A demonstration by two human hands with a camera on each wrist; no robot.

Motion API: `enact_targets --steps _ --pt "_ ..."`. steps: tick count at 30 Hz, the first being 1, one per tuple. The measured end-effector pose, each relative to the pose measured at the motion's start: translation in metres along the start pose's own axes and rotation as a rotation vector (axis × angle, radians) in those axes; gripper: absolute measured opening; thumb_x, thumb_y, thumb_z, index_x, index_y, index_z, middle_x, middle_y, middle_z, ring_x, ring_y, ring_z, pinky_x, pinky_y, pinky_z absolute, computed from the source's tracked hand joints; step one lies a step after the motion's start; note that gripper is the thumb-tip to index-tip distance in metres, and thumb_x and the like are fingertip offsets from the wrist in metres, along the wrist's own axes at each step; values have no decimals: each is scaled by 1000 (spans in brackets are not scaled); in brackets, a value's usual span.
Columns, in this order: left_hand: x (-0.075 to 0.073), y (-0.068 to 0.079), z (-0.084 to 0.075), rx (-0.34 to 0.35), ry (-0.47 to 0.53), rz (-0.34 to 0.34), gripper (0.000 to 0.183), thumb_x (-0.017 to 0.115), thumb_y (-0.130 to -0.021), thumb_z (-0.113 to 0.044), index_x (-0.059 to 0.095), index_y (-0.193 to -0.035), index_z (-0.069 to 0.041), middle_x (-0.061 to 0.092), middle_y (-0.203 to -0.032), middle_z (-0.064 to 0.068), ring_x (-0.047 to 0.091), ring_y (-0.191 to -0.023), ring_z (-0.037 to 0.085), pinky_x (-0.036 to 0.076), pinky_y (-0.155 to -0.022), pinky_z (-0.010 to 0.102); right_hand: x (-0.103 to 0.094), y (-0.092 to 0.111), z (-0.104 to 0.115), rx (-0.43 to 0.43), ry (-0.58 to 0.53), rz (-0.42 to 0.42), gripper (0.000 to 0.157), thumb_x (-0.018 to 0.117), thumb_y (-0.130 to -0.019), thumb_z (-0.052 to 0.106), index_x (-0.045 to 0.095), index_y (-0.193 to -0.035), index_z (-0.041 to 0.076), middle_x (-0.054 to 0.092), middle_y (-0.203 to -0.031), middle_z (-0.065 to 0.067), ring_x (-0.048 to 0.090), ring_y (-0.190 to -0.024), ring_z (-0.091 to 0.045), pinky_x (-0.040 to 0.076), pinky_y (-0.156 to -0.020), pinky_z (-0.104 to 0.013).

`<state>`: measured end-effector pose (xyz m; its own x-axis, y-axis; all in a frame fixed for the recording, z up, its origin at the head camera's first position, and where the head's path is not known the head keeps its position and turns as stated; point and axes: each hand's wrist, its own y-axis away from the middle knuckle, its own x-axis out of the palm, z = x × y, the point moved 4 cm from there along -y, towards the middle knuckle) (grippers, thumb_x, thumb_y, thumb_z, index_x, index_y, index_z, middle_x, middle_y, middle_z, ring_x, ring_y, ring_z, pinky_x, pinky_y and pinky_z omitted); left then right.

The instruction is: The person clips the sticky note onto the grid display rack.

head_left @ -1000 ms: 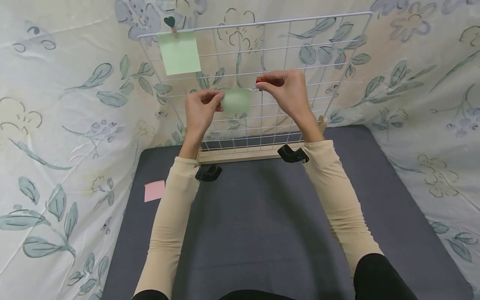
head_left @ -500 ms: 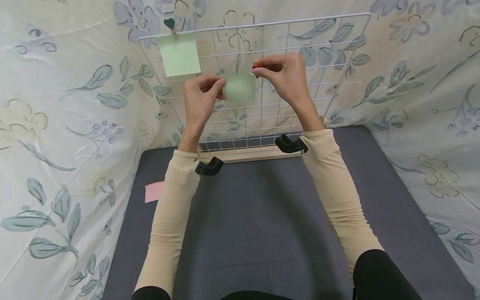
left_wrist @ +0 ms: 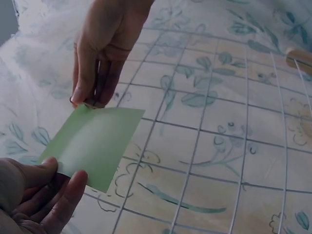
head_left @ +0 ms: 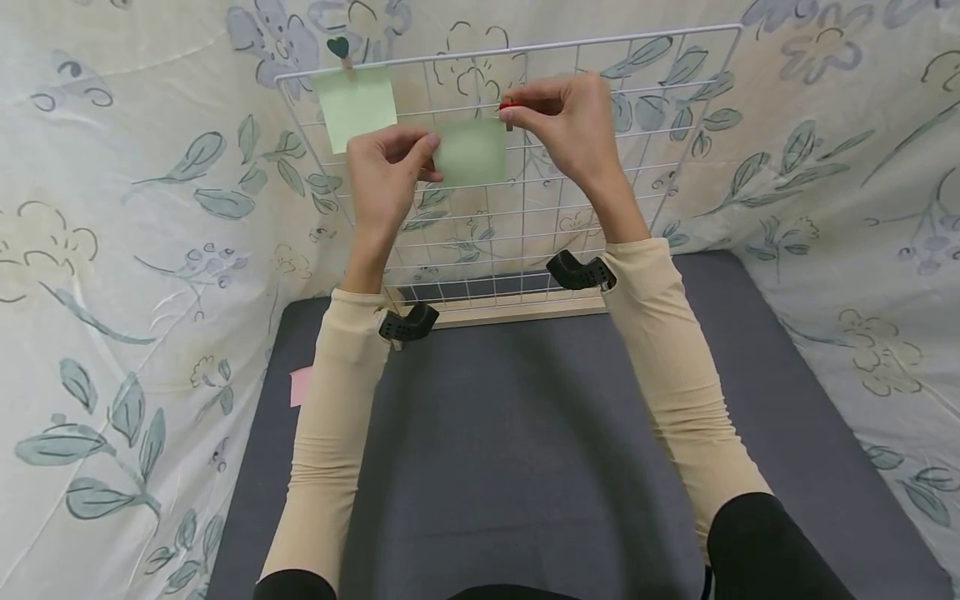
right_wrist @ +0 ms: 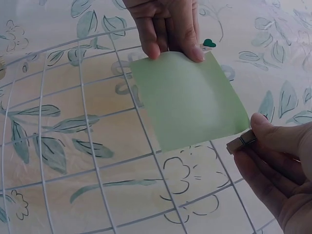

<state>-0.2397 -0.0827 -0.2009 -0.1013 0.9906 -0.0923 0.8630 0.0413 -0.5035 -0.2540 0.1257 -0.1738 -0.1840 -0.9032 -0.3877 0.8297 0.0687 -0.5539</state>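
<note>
The green note (head_left: 471, 150) is in front of the wire grid (head_left: 555, 46), below its top bar and between the hands. The left hand (head_left: 386, 175) pinches its left edge; the right hand (head_left: 573, 125), fingertips closed on a wooden clip (right_wrist: 241, 141), is at its upper right corner. A pinned note (head_left: 356, 104) hangs just left. Mesh runs on rightward; the desk (head_left: 487, 433) spreads below.

Since 1 s ago: held green note (head_left: 472, 152) raised by left hand (head_left: 386, 171) toward top bar (head_left: 465, 57) of wire grid; lower corner of pinned green note (head_left: 356, 104) now covered in head view; red clip (head_left: 510, 106) lifted by right hand (head_left: 573, 121), brought nearer held green note; pink note (head_left: 299, 386) more hidden by left sleeve (head_left: 330, 417)
</note>
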Motion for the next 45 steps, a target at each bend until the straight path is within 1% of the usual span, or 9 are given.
enact_targets --steps 9,14,21,24,27,30,35,40,45 --pt "3 -5 -7 -1 2 17 15 70 -89 -3 73 -98 9 71 -84 14 65 -62 19 61 -63 24 -11 -7 8 -18 14 -39 21 75 -87 13 76 -103 0 73 -103 -15 69 -83 -7 57 -84 -19" --pt "-1 -11 -10 5 19 -28 13 70 -89 0 72 -96 11 71 -84 14 65 -60 18 61 -61 23 -11 -11 17 -34 28 -43 20 75 -88 15 76 -102 1 74 -102 -13 69 -84 -7 56 -85 -19" --pt "-12 -16 -20 -11 -17 -105 14 71 -89 -1 72 -95 11 70 -81 12 64 -58 17 60 -59 22 -7 -21 24 -34 -28 -33 20 74 -88 13 76 -103 0 73 -102 -14 68 -87 -10 55 -89 -19" --pt "-17 -19 -21 -32 -21 -114 15 71 -89 -1 72 -97 11 70 -81 11 63 -58 17 59 -58 22 -4 -25 28 -38 -40 -18 20 75 -87 13 76 -103 0 73 -102 -13 69 -87 -11 55 -90 -20" --pt "-19 -23 -20 -49 -34 -103 16 70 -89 -3 72 -99 10 70 -85 13 64 -59 16 59 -60 22 0 -29 31 -34 -43 -8 19 75 -87 13 76 -102 1 73 -102 -12 68 -87 -12 55 -90 -19" --pt "-18 -27 -19 -55 -44 -94 17 69 -91 -5 72 -100 9 71 -88 14 64 -61 17 60 -62 22 2 -33 35 -46 -43 -7 20 73 -88 14 76 -103 1 73 -102 -12 68 -89 -13 55 -90 -19" --pt "-14 -30 -19 -53 -68 -103 18 68 -91 -6 73 -101 8 70 -86 14 62 -61 16 60 -61 23 5 -40 43 -83 -80 -1 20 70 -90 11 74 -105 -2 72 -104 -14 69 -92 -15 54 -92 -19" --pt "-8 -33 -20 -48 -82 -111 17 67 -92 -6 73 -100 8 67 -79 10 60 -59 14 59 -59 21 8 -49 48 -73 -117 13 20 70 -90 8 73 -106 -4 71 -107 -15 69 -94 -14 55 -91 -19" --pt "-7 -34 -22 -37 -91 -129 17 66 -93 -6 74 -99 7 66 -77 9 59 -58 14 58 -58 20 13 -56 50 -50 -100 48 23 69 -91 9 70 -111 -2 70 -112 -13 69 -99 -14 54 -92 -18"
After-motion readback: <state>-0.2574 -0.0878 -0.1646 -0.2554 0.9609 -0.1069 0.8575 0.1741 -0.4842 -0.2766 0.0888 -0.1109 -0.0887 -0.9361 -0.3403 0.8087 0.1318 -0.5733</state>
